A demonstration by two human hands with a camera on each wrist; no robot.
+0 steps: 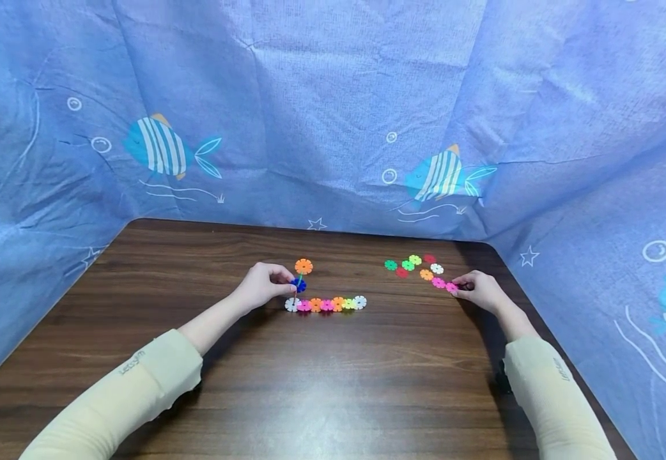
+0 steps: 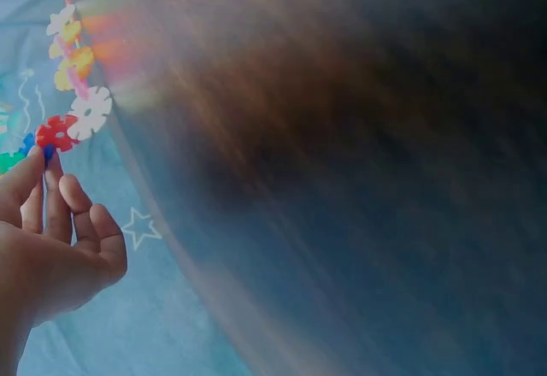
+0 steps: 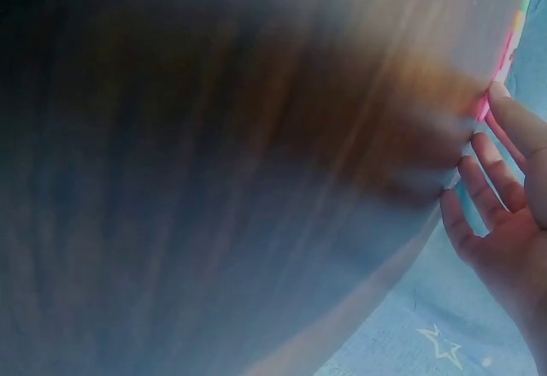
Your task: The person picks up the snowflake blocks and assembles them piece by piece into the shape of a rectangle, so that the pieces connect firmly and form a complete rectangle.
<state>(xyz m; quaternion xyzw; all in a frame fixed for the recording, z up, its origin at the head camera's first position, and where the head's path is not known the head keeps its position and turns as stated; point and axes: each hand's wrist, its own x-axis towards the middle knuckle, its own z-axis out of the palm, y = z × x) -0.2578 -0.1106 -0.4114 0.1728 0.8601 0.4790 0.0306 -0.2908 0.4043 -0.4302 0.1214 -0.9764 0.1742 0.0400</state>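
Notched plastic snowflake discs are linked in a row (image 1: 326, 305) of white, pink, orange and yellow on the table. From the white disc (image 2: 91, 112) at its left end, a red disc (image 2: 57, 133), seen edge-on from the head, leads to a blue disc (image 1: 298, 285). My left hand (image 1: 263, 285) pinches that blue disc between thumb and fingers. A green disc, edge-on, and an orange disc (image 1: 303, 266) continue beyond it. Over at the right, my right hand (image 1: 479, 291) pinches a pink disc (image 1: 451, 288) at table level, with another pink disc (image 1: 438, 282) beside it.
Several loose discs lie near the back right: an orange disc (image 1: 426, 275), a white disc (image 1: 436, 269), a green disc (image 1: 390, 264) and a red disc (image 1: 402, 272) among them. A blue fish-print cloth (image 1: 333, 128) hangs around the brown wooden table (image 1: 333, 383).
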